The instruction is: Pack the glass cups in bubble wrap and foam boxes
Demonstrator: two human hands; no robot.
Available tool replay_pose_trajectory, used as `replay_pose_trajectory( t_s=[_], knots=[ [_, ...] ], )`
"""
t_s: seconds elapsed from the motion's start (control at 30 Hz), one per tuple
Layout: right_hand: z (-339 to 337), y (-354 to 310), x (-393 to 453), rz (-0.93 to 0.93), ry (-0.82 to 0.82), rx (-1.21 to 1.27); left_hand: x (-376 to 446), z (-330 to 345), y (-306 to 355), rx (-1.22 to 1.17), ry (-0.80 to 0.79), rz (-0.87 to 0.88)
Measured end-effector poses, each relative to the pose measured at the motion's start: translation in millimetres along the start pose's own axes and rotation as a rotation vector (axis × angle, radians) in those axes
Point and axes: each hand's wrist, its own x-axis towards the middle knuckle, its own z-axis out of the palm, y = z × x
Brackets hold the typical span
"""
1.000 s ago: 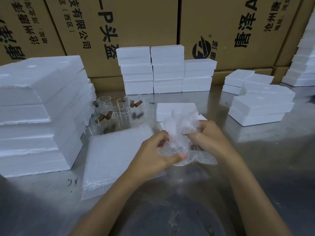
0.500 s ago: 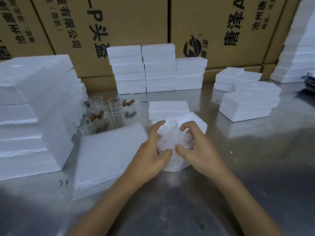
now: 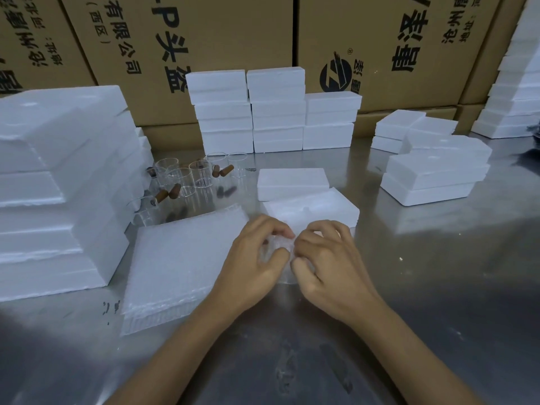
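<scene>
Gripping bubble-wrapped bundle (image 3: 279, 252) | left hand (image 3: 252, 263), right hand (image 3: 328, 266) curl round it | open foam box (image 3: 314, 210) just beyond hands | desk (image 3: 438, 287)

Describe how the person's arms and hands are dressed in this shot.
Both forearms are bare up to the frame's lower edge, no sleeves in view. The left hand and right hand wear no gloves; no rings, watch or wristband show on the fingers or wrists.

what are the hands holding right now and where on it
Both the left hand and right hand grip a bubble-wrapped bundle, one on each side.
</scene>
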Motion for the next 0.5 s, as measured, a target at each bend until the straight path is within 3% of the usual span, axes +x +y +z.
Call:
replay_pose_trajectory(
  t_s=[0.13,0.27,0.37,0.5],
  knots=[
    [1,0,-1,0.073,0.024,0.118,-1,-8,2,0.304,-0.062,0.153],
    [-1,0,-3,0.076,0.273,0.217,2,-13,-2,0.468,-0.183,0.172],
    [3,0,-4,0.031,0.181,0.121,1,-8,0,0.567,-0.267,0.19],
    [10,6,-4,-0.002,0.072,-0.014,0,-9,1,0.538,-0.176,0.214]
  ],
)
